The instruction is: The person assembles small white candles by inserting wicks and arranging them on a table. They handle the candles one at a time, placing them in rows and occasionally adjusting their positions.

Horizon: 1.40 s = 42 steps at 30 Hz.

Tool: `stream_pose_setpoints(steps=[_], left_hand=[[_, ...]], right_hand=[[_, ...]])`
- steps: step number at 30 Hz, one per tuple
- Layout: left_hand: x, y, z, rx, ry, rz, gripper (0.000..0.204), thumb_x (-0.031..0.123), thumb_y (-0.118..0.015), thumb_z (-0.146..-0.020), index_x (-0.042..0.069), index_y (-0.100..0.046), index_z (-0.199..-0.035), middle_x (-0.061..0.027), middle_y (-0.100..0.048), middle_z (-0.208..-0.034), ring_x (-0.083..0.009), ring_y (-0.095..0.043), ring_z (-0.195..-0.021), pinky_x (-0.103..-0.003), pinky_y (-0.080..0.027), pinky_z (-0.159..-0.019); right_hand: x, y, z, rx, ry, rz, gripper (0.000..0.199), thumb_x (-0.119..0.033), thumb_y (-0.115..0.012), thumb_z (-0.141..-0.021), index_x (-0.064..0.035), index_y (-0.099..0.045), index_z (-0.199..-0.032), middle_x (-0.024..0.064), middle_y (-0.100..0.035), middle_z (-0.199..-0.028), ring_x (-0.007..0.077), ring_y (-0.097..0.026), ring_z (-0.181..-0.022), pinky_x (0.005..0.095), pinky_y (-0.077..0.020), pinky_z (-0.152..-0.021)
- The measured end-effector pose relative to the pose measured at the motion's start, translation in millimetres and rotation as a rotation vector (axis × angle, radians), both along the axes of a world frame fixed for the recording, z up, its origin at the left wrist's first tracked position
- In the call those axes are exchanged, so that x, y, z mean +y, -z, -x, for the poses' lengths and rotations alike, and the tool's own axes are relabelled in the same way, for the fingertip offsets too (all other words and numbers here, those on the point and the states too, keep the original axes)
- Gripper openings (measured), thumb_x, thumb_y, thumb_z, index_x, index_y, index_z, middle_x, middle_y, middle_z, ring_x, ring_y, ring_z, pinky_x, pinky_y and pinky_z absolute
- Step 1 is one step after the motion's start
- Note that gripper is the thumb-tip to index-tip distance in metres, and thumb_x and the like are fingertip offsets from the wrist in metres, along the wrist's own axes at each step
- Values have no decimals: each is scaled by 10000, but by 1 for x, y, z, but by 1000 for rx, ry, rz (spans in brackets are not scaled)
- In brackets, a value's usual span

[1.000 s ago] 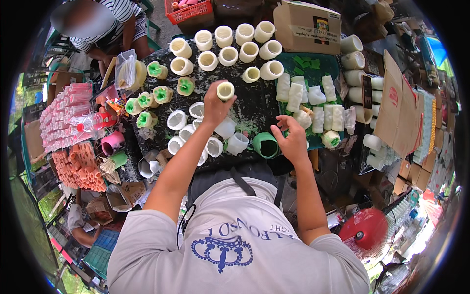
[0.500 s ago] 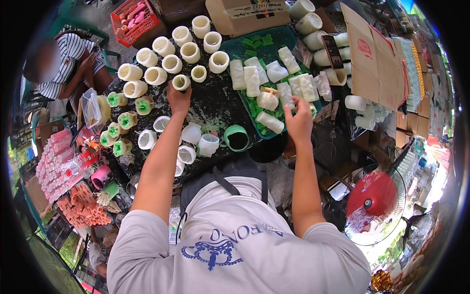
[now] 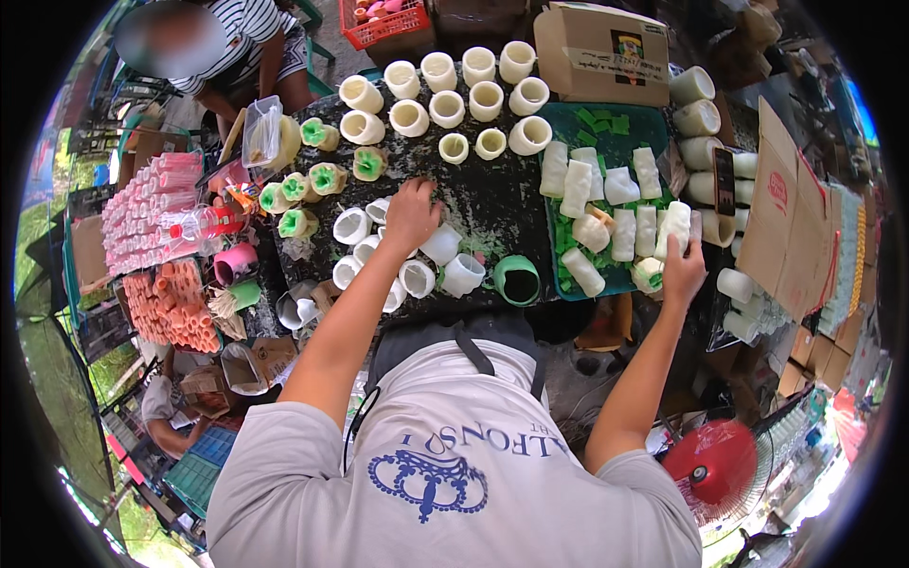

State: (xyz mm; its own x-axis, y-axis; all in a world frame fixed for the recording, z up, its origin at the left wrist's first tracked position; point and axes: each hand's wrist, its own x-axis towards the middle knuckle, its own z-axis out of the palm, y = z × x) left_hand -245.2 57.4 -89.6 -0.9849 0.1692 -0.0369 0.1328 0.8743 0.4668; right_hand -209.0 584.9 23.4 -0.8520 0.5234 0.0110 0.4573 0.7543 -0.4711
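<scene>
The left hand (image 3: 413, 212) rests with fingers curled on the dark desk (image 3: 492, 204), above a cluster of white cups (image 3: 417, 276). The right hand (image 3: 682, 270) pinches a white roll (image 3: 676, 227) at the right edge of the green tray (image 3: 606, 128)

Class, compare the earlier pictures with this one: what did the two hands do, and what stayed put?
The left hand let go of the white cup and dropped to the dark table. The right hand moved right and took a white roll at the green tray. The cup rows stayed.
</scene>
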Motion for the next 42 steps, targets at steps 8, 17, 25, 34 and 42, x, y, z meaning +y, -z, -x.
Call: stream_pose_setpoints(steps=[8,17,25,34,42], left_hand=[[-34,-12,-40,-40,8,57,181,124,-700,-946,46,-754,-1101,-143,-745,-1069,-371,-682,-1089,-508,-538,-986],[-31,-53,-53,-428,-390,-1255,582,532,-571,-1150,29,-631,-1436,-172,-755,-1335,-245,-716,-1213,-427,-535,-1091],[-84,-82,-81,-377,-702,-1310,456,95,-851,-937,34,-618,-1323,-105,-766,-1138,-199,-768,-920,-342,-642,-763],[-41,-68,-41,-133,-68,22,624,195,-852,-793,44,-581,-1334,-202,-646,-1458,-470,-735,-1102,-551,-614,-899],[-62,-48,-35,-286,-75,94,579,270,-827,-822,65,-580,-1305,-228,-762,-1125,-471,-740,-1035,-575,-590,-862]], right_hand=[[-124,-40,1,33,-415,663,403,-228,-753,-1005,17,-647,-1307,102,-704,-1177,212,-669,-1087,375,-544,-970],[-376,3,-8,-212,-629,936,506,-335,-680,-1091,32,-576,-1423,324,-674,-1348,367,-706,-1182,431,-547,-1007],[-351,-5,-20,-422,-1291,-116,1004,-222,-918,-787,-127,-439,-1665,196,-477,-1656,421,-513,-1475,511,-523,-1099],[-365,74,-11,-349,-1281,-186,714,-119,-774,-903,-209,-512,-1561,160,-536,-1489,357,-772,-1015,468,-629,-744],[-367,74,-5,-367,-1383,-299,869,-160,-820,-859,-234,-431,-1633,213,-465,-1606,408,-763,-1083,461,-661,-769]])
